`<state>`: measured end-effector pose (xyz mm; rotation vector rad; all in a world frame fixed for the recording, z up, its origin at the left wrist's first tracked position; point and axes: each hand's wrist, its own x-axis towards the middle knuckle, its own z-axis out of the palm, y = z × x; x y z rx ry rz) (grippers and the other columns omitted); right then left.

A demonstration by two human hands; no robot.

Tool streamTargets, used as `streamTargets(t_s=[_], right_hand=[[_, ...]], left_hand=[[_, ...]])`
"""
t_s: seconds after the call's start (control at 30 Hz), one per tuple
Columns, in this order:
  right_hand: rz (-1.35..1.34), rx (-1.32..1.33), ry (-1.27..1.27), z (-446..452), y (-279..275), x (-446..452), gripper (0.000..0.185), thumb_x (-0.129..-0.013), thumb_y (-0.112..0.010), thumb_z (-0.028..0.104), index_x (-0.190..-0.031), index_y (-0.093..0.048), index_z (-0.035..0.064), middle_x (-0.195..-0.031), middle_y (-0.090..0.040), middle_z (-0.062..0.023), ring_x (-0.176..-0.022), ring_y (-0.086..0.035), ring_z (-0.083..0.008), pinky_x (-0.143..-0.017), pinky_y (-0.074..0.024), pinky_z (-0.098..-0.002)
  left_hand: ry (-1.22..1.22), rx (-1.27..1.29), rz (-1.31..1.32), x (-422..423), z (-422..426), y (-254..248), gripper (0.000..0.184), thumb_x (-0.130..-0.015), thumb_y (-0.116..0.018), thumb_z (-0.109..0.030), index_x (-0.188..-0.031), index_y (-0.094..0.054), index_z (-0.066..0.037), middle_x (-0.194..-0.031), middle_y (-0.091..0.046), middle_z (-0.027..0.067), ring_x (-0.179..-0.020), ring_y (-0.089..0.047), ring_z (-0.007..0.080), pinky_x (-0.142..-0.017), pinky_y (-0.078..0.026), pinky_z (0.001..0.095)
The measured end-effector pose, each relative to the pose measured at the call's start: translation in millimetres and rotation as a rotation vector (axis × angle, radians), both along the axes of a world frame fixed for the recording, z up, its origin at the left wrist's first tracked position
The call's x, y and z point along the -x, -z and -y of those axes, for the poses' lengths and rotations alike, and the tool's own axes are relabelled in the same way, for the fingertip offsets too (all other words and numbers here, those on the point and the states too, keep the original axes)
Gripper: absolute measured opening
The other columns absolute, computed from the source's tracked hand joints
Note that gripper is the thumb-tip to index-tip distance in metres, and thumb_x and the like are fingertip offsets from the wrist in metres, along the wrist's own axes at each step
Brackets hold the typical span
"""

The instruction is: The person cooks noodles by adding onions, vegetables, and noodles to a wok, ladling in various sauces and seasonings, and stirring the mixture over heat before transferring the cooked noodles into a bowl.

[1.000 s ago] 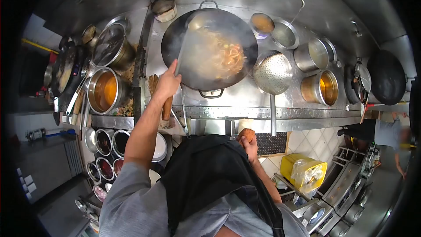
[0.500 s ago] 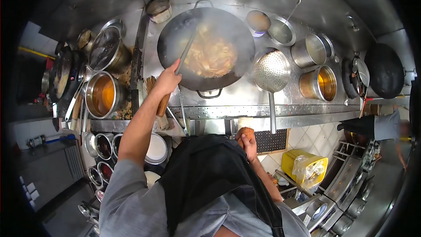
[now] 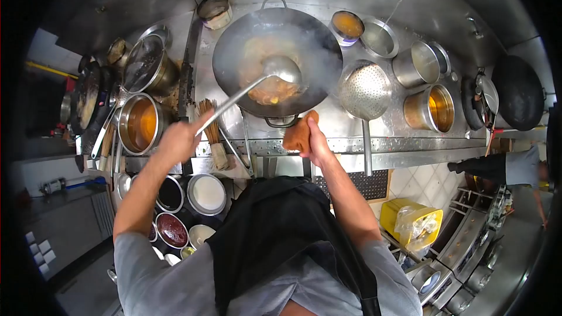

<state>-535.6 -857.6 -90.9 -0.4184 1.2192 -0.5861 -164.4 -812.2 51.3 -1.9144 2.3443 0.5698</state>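
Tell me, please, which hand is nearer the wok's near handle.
Right. The right hand, with a cloth, is just right of the handle; the left hand, on the ladle, is farther left.

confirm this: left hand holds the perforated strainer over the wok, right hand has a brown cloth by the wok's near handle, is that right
Wrong on one point: the head view shows the left hand holding a ladle over the wok; the perforated strainer lies beside the wok. The right hand has a brown cloth by the near handle.
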Motion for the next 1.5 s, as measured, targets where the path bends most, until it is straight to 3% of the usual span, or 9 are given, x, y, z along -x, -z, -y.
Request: streamTargets(t_s=[0.13,0.3,0.6,0.8,1.07,1.2,1.37,1.43,1.5], right_hand=[[0.048,-0.059,0.019,21.8,3.2,-37.7,0.050,-0.096,-0.055,0.053,-0.120,-0.059,0.0092,-0.095,-0.068,-0.0056,-0.073,-0.066,-0.0175,-0.044,-0.0439,-0.0276],[0.138,-0.080,0.071,21.0,12.3,-46.8,0.033,-0.094,-0.063,0.041,-0.111,-0.063,0.0125,-0.099,-0.069,-0.0050,-0.081,-0.066,-0.0190,-0.048,-0.0429,-0.0302],[0.128,-0.199,0.043,23.1,0.0,-43.4,0.033,-0.090,-0.067,0.041,-0.112,-0.063,0.0166,-0.108,-0.067,-0.0026,-0.092,-0.061,-0.0177,-0.064,-0.0426,-0.0334],[0.226,-0.201,0.054,27.6,24.8,-45.3,0.033,-0.088,-0.068,0.037,-0.111,-0.065,0.0133,-0.106,-0.070,-0.0054,-0.089,-0.067,-0.0220,-0.056,-0.0450,-0.0322],[0.183,-0.256,0.071,33.0,6.9,-40.7,0.033,-0.088,-0.067,0.032,-0.109,-0.064,0.0077,-0.103,-0.070,-0.0098,-0.087,-0.072,-0.0273,-0.048,-0.0483,-0.0326],[0.228,-0.138,0.060,31.1,25.5,-38.9,0.033,-0.088,-0.065,0.026,-0.112,-0.062,0.0033,-0.102,-0.069,-0.0130,-0.088,-0.071,-0.0294,-0.055,-0.0548,-0.0386],[0.212,-0.093,0.110,28.2,28.2,-42.4,0.032,-0.088,-0.062,0.020,-0.112,-0.059,-0.0026,-0.104,-0.068,-0.0168,-0.091,-0.070,-0.0325,-0.075,-0.0609,-0.0449],[0.197,-0.097,0.149,26.8,21.9,-45.4,0.027,-0.089,-0.061,0.020,-0.109,-0.060,0.0006,-0.098,-0.069,-0.0141,-0.081,-0.071,-0.0287,-0.056,-0.0530,-0.0402],[0.210,-0.104,0.179,25.2,15.1,-45.6,0.025,-0.089,-0.061,0.021,-0.107,-0.061,0.0029,-0.096,-0.070,-0.0122,-0.076,-0.072,-0.0264,-0.047,-0.0494,-0.0379]], left_hand=[[-0.137,-0.133,-0.494,1.3,-67.8,11.7,0.071,-0.087,-0.063,-0.004,-0.153,-0.041,-0.021,-0.117,-0.066,0.0267,-0.105,-0.070,0.0337,-0.092,-0.054,0.0378],[-0.228,-0.148,-0.191,8.9,-53.1,25.6,0.067,-0.089,-0.062,-0.009,-0.151,-0.041,-0.022,-0.101,-0.066,0.0302,-0.090,-0.064,0.0483,-0.081,-0.052,0.0522],[-0.686,0.207,-0.423,88.8,15.0,140.3,0.068,-0.094,-0.059,-0.017,-0.156,-0.031,-0.014,-0.091,-0.067,0.0310,-0.081,-0.068,0.0472,-0.076,-0.052,0.0516],[-0.783,-0.464,-1.169,112.1,0.8,90.2,0.071,-0.095,-0.060,-0.012,-0.158,-0.027,-0.010,-0.069,-0.058,0.0041,-0.044,-0.047,0.0106,-0.041,-0.041,0.0289],[-0.474,0.200,-0.356,55.5,61.8,128.3,0.068,-0.096,-0.058,-0.016,-0.157,-0.028,-0.013,-0.088,-0.072,0.0210,-0.076,-0.071,0.0340,-0.070,-0.055,0.0466],[-0.695,-0.376,-0.739,87.8,37.2,103.0,0.071,-0.098,-0.057,-0.017,-0.160,-0.022,-0.015,-0.064,-0.056,0.0053,-0.043,-0.050,0.0148,-0.042,-0.046,0.0338],[-1.065,-1.016,-1.801,107.6,-4.2,75.2,0.063,-0.103,-0.054,-0.018,-0.159,-0.025,-0.016,-0.064,-0.045,-0.0027,-0.044,-0.042,0.0105,-0.039,-0.036,0.0271],[-0.982,-1.242,-2.187,91.9,-12.9,82.6,0.063,-0.103,-0.053,-0.019,-0.159,-0.023,-0.016,-0.064,-0.044,-0.0027,-0.043,-0.042,0.0104,-0.040,-0.037,0.0272],[-0.948,-1.005,-1.878,103.8,-22.8,56.5,0.062,-0.103,-0.051,-0.018,-0.159,-0.023,-0.016,-0.064,-0.044,-0.0028,-0.043,-0.042,0.0103,-0.040,-0.037,0.0275]])
